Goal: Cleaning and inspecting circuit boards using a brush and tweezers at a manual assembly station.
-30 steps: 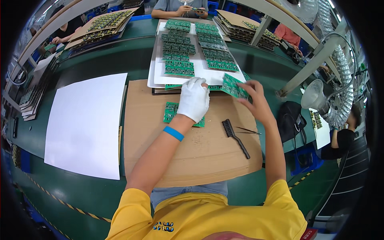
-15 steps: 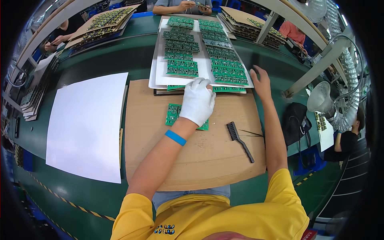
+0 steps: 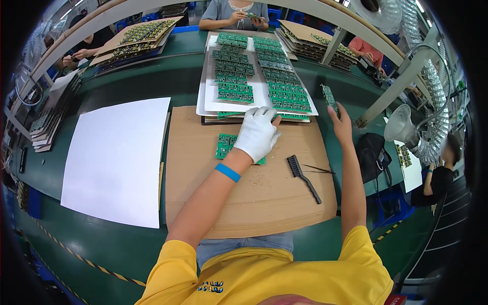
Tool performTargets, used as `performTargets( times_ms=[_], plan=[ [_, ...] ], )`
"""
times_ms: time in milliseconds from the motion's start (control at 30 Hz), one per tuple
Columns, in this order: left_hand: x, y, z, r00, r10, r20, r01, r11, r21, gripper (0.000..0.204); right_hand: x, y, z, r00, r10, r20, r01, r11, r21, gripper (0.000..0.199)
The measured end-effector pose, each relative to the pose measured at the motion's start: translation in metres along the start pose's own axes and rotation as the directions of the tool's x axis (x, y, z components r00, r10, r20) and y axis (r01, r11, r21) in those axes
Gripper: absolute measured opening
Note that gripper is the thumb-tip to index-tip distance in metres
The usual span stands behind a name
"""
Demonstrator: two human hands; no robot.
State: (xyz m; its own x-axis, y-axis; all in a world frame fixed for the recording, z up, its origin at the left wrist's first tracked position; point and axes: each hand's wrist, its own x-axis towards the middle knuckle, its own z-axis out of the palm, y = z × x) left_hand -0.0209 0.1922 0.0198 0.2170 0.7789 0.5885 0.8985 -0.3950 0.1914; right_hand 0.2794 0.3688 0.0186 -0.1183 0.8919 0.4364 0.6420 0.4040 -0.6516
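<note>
My left hand [image 3: 256, 133], in a white glove with a bare fingertip showing, is closed at the front edge of a stacked white sheet [image 3: 207, 104]. What its fingers grip there is hidden. Rows of green circuit boards [image 3: 235, 93] lie on that sheet. Under my left wrist, another green circuit board [image 3: 223, 146] rests on the cardboard, partly covered. My bare right hand [image 3: 342, 123] pinches a narrow green circuit board [image 3: 329, 97], tilted up beside the stack's right edge.
A black brush [image 3: 304, 179] and dark tweezers [image 3: 319, 169] lie on the cardboard [image 3: 244, 213]. A large white sheet [image 3: 114, 162] is at left. At right are a black bag [image 3: 373, 157], a metal post [image 3: 389, 86] and a clear funnel on a flexible duct. A person [image 3: 234, 18] sits opposite.
A green circuit board now shows in my right hand, which was without a visible one and has moved slightly down and right. My left hand stays at the stack's front edge.
</note>
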Motion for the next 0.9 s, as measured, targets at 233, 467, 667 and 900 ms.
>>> performTargets(
  times_ms=[233,467,667,900],
  plan=[
    [0.003,0.010,-0.006,0.995,-0.056,0.078,0.050,0.996,0.077,0.050,-0.098,-0.061,-0.036,0.991,-0.072,0.112,0.042,0.967,0.252,0.065],
    [-0.028,0.064,-0.070,0.932,0.021,0.362,0.348,0.228,-0.909,0.095,-0.191,-0.146,-0.034,0.900,-0.344,0.267,0.223,0.890,0.397,0.095],
    [-0.117,0.089,-0.089,0.881,-0.158,0.445,0.454,0.020,-0.891,0.096,-0.229,-0.159,-0.024,0.848,-0.471,0.243,0.417,0.876,0.243,0.074],
    [-0.168,0.096,-0.062,0.813,-0.495,0.305,0.400,0.095,-0.912,0.088,-0.235,-0.108,0.000,0.990,-0.116,0.077,0.110,0.991,0.079,0.040]
  ],
)
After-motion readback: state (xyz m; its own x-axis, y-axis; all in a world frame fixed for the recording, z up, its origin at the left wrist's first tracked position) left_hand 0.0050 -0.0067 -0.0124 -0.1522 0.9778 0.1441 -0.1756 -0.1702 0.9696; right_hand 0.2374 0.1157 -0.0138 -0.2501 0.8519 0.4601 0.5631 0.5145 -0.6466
